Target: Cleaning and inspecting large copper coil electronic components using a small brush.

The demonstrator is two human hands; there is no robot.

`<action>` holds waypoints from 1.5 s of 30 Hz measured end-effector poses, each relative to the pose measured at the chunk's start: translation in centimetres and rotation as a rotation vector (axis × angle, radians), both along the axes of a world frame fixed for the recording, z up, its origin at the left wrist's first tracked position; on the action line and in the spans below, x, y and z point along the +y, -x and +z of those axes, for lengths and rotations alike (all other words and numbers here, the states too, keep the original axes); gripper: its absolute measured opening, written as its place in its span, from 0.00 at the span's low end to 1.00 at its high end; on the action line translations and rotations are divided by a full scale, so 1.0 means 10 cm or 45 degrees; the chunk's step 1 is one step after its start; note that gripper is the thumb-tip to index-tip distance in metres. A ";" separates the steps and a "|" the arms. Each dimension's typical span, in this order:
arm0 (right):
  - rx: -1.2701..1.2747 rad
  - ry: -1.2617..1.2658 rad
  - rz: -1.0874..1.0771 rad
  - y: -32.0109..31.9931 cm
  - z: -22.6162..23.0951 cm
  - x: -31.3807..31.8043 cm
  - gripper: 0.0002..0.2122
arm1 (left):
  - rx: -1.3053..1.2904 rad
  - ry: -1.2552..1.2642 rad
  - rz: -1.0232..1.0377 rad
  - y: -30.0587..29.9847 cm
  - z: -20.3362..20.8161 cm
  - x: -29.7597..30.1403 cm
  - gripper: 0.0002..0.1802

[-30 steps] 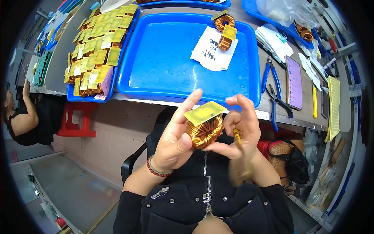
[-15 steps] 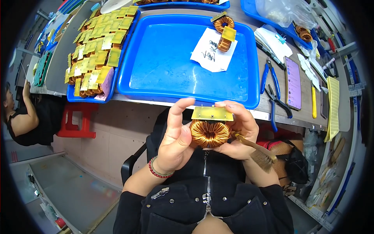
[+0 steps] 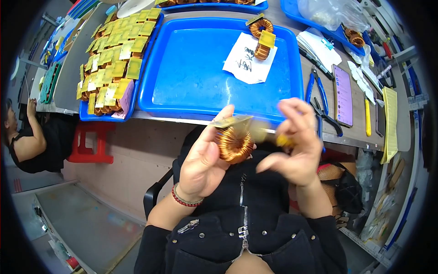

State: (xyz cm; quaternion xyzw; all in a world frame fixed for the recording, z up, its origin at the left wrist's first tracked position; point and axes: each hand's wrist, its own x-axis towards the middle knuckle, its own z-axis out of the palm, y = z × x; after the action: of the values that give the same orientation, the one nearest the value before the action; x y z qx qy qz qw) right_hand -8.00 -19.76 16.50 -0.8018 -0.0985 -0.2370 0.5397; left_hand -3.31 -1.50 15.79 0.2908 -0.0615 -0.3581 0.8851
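My left hand [image 3: 203, 164] is closed around a copper-wound toroidal coil [image 3: 234, 145] with a yellow board on its top, held in front of my chest. The coil is tilted, its ring opening facing me. To the right, my right hand [image 3: 299, 144] holds a small brush [image 3: 284, 139] by its yellowish handle. Motion smears the brush head, which points left at the coil's board; whether it touches cannot be made out. Beyond my hands stands a large blue tray [image 3: 182, 109] holding two similar coils [image 3: 263, 49] by a sheet of white paper [image 3: 246, 68].
At left, a blue tray [image 3: 92, 117] is packed with yellow-topped coils. Blue-handled pliers [image 3: 322, 93], a phone [image 3: 343, 96] and a yellow knife [image 3: 367, 118] lie at right. Another person [image 3: 36, 137] sits far left near a red stool [image 3: 91, 141].
My right hand has come off the coil and moved right, and the brush has swung from pointing down-right to pointing left. The coil has shifted slightly left and tilted in my left hand.
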 end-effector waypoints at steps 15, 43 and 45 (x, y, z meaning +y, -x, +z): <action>-0.296 0.882 -0.348 0.22 0.28 -0.05 0.14 | -0.225 0.158 0.074 -0.09 -0.13 -0.02 0.41; -0.396 0.727 -0.390 0.01 0.22 -0.15 0.14 | 0.142 0.449 -0.047 -0.09 -0.06 -0.07 0.38; -0.313 0.656 -0.004 0.08 0.10 0.02 0.15 | 0.099 0.331 -0.017 -0.09 0.00 -0.09 0.44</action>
State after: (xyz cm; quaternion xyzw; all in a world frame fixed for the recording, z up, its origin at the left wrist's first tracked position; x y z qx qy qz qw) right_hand -8.84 -19.58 17.48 -0.8778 -0.2191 -0.3005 0.3018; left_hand -2.37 -2.38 15.80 0.1590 -0.0752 -0.3638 0.9147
